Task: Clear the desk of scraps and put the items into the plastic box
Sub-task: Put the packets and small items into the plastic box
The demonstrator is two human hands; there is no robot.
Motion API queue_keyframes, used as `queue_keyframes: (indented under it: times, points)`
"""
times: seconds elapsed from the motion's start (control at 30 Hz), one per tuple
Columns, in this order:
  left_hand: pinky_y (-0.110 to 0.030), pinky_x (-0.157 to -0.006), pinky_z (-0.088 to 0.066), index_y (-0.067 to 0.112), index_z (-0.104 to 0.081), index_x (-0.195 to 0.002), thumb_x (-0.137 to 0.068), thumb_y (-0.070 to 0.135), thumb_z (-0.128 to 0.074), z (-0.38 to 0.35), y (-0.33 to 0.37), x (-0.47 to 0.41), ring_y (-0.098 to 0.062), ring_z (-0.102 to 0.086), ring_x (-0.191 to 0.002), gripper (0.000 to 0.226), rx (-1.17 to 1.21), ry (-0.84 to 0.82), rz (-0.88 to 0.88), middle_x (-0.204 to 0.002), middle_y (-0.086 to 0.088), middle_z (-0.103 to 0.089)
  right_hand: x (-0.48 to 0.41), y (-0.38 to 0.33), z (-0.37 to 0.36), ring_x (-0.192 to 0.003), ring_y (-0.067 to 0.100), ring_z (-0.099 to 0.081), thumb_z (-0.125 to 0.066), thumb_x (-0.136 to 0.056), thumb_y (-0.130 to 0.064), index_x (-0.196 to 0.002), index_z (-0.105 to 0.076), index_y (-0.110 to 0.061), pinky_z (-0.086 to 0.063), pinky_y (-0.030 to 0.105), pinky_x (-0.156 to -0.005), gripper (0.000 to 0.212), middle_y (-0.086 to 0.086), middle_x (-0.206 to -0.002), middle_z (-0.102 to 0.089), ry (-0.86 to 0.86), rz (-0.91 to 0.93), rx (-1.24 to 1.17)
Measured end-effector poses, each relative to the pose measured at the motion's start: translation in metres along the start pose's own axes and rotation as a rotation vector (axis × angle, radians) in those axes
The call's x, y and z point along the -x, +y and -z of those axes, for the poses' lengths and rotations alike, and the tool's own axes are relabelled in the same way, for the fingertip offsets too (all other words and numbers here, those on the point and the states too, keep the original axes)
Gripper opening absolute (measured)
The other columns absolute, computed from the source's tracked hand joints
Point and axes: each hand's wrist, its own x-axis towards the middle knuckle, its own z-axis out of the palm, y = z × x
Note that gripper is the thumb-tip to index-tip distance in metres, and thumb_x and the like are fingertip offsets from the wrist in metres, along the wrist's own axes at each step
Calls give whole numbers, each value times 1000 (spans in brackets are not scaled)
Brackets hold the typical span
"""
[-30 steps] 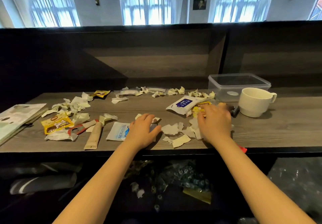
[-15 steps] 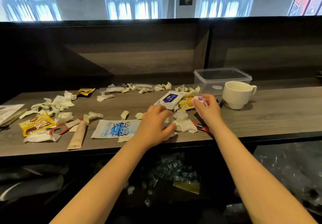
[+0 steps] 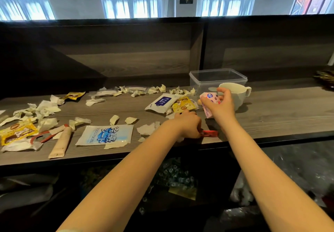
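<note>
My right hand (image 3: 221,108) holds a small pink packet (image 3: 209,100) lifted above the desk, just in front of the clear plastic box (image 3: 217,78) and the white cup (image 3: 235,92). My left hand (image 3: 188,125) lies curled near the desk's front edge, fingers closed over paper scraps, touching a red wrapper (image 3: 210,133). Torn paper scraps (image 3: 147,128) litter the desk. A white wet-wipe pack (image 3: 161,102) and a yellow sachet (image 3: 184,104) lie left of the box. A blue-and-white cooling-sheet pack (image 3: 106,135) lies left of my left arm.
On the left lie a beige tube (image 3: 60,144), a yellow snack packet (image 3: 17,131), a red ring (image 3: 41,136) and crumpled scraps (image 3: 45,108). A dark divider wall (image 3: 126,54) backs the desk. Bagged clutter sits under the desk (image 3: 173,179).
My right hand has lifted the pink packet higher and toward the box. My left hand has slid right along the front edge, over scraps, up to the red wrapper.
</note>
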Motion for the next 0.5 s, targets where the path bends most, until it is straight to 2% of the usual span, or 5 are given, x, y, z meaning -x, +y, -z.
queue_keyframes:
  times: [0.1, 0.27, 0.33, 0.4, 0.5]
  points:
    - [-37, -89, -37, 17, -64, -108, -89, 36, -58, 2, -6, -1, -23, -42, -113, 28, 130, 123, 46, -115, -7, -54, -5, -5, 2, -121, 23, -46, -74, -79, -26, -135, -36, -23, -48, 33, -90, 68, 8, -137, -42, -38, 7, -16]
    - [-35, -83, -50, 16, -70, -104, -90, 29, -58, 7, -27, -10, -18, -57, -98, 22, 521, 482, 277, -103, -3, -66, -27, -18, 1, -128, 25, -43, -67, -86, -21, -142, -30, -22, -48, 35, -96, 66, 8, -144, -37, -59, 55, 17]
    - [-36, -81, -54, 15, -71, -99, -90, 28, -59, 15, -35, -16, -18, -61, -91, 20, 661, 549, 347, -92, -2, -67, -42, -24, -1, -130, 26, -41, -61, -90, -18, -143, -28, -22, -49, 34, -93, 62, 7, -147, -35, -62, 65, 44]
    - [-39, -80, -55, 16, -72, -92, -89, 30, -59, 27, -40, -23, -19, -63, -86, 19, 801, 620, 408, -81, -1, -66, -59, -32, -4, -129, 26, -42, -54, -94, -11, -144, -27, -19, -47, 30, -84, 57, 8, -147, -31, -51, 61, 52]
    - [-37, -78, -54, 15, -71, -87, -87, 26, -62, 53, -48, -39, -18, -59, -72, 15, 1005, 700, 467, -70, 1, -60, -92, -41, -11, -126, 28, -44, -46, -94, -2, -141, -27, -13, -45, 29, -84, 52, 11, -145, -31, -11, 64, 44]
